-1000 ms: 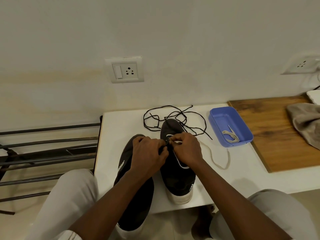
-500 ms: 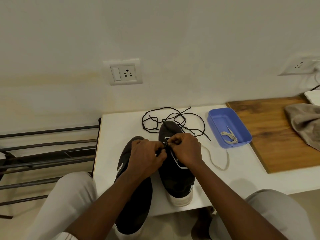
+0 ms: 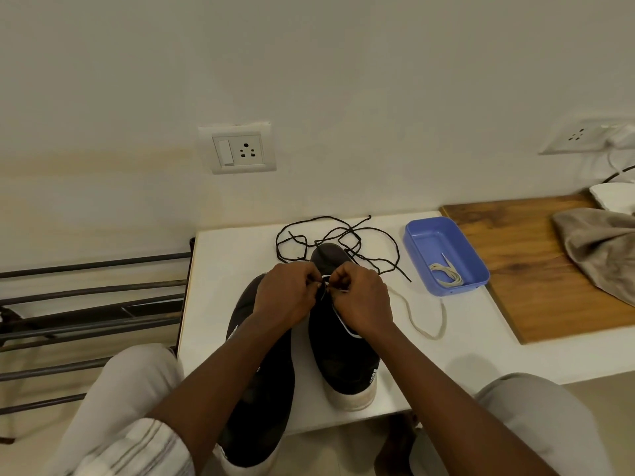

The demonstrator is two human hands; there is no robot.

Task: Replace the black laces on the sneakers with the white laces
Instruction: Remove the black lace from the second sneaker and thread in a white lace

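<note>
Two dark sneakers lie side by side on the white counter (image 3: 226,269), toes toward 12 o'clock. The left-side sneaker (image 3: 257,389) overhangs the near edge, and the right-side sneaker (image 3: 343,359) sits fully on the counter. The black laces (image 3: 345,235) are already out and lie in a loose tangle at 12 o'clock from the toes, so removal looks finished. At 2 o'clock the blue tray (image 3: 436,245) holds a bundled spare white lace (image 3: 446,274), probably meant for the left-side sneaker, which shows no lace where visible. Relacing seems barely begun. The working white lace (image 3: 429,333) trails slack toward 3 o'clock, with most eyelets apparently still unthreaded. The left hand (image 3: 285,297) and right hand (image 3: 360,300) meet knuckle to knuckle over the right-side sneaker's toe-end eyelets, fingers curled, each pinching that lace.
</note>
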